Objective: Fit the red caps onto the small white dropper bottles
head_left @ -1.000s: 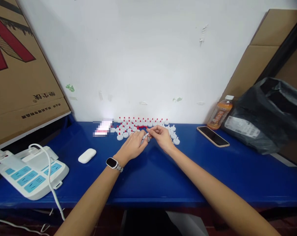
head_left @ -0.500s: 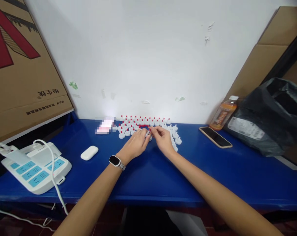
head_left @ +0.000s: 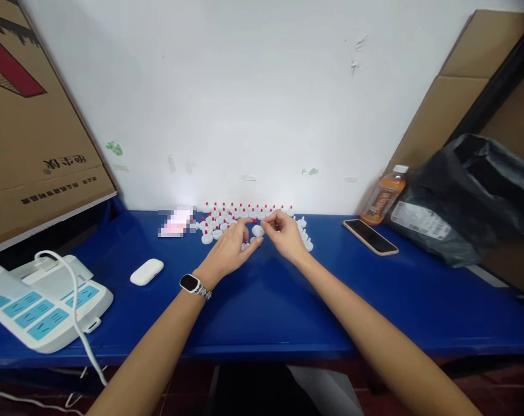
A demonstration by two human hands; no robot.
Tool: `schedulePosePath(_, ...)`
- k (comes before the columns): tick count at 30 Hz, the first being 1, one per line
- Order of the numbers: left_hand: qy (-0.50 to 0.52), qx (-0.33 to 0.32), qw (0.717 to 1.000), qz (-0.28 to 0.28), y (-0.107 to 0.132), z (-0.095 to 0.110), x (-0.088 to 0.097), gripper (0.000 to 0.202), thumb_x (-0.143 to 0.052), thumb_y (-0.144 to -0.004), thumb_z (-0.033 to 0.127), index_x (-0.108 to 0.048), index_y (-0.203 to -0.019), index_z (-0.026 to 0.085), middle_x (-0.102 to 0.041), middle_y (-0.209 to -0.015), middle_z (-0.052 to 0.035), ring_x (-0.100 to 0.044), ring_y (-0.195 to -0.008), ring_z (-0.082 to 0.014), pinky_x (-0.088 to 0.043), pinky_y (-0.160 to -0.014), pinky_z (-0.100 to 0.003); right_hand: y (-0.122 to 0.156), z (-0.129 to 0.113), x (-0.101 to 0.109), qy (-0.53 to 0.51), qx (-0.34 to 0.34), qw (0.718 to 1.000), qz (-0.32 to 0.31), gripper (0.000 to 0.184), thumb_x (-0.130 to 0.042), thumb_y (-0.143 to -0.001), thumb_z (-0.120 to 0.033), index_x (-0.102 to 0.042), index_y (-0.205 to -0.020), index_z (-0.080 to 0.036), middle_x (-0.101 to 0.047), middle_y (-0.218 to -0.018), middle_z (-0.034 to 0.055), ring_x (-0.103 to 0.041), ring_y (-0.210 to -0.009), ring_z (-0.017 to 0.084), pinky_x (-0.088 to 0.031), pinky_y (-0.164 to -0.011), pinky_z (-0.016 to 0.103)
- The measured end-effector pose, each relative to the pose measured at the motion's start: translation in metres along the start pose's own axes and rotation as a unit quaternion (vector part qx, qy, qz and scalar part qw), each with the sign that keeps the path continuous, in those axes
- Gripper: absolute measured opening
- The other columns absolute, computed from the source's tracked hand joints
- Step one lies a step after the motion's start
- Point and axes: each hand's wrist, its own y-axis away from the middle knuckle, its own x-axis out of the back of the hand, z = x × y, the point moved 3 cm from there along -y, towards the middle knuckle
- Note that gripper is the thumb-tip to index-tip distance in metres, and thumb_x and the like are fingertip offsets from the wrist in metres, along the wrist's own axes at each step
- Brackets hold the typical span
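A white nozzle cap (head_left: pixel 257 231) is at the fingertips of my right hand (head_left: pixel 284 236), which is closed in a pinch on it. My left hand (head_left: pixel 231 245) is just left of that cap, its thumb and forefinger spread apart with nothing between them. Behind and left of my hands, several white caps with red tips (head_left: pixel 207 237) stand in rows along the wall. White nozzle caps without red tips (head_left: pixel 307 244) lie to the right of my right hand, partly hidden by it. A few loose red tips (head_left: pixel 255 221) show between my hands.
On the blue table (head_left: pixel 270 312) a white earphone case (head_left: pixel 147 272) and a power strip (head_left: pixel 49 315) lie to the left. At right are a phone (head_left: pixel 371 237), an orange drink bottle (head_left: pixel 383 195) and a black plastic bag (head_left: pixel 465 202). A cardboard box (head_left: pixel 40 133) stands far left.
My left hand has opened and drawn away from the cap, which stays at my right fingertips. The whole view has shifted slightly, moving things leftward in the picture.
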Motion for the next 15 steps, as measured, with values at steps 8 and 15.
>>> schedulePosePath(8, -0.01, -0.02, 1.0, -0.019, -0.001, -0.002, -0.001, 0.021, -0.047, -0.098, 0.036, -0.06, -0.102, 0.02, -0.059, -0.09, -0.0041, -0.056, -0.087, -0.0204, -0.045, -0.084, -0.038, -0.003, 0.018, 0.019, 0.288, -0.009, 0.95, -0.122, 0.007, -0.061, -0.077, -0.017, -0.067, -0.077, -0.019, -0.068, -0.072, -0.0007, -0.06, -0.066, 0.014, -0.04, -0.066, 0.026)
schedulePosePath(15, 0.021, -0.025, 0.999, -0.037, -0.002, 0.001, -0.004, 0.023, -0.044, -0.099, 0.034, -0.061, -0.09, 0.021, -0.062, -0.086, -0.0032, -0.057, -0.087, -0.0197, -0.045, -0.083, -0.037, -0.024, 0.021, 0.028, 0.395, -0.049, 0.914, -0.076, 0.025, -0.061, -0.086, -0.035, -0.069, -0.104, -0.02, -0.072, -0.077, 0.0016, -0.065, -0.078, 0.019, -0.037, -0.081, 0.031)
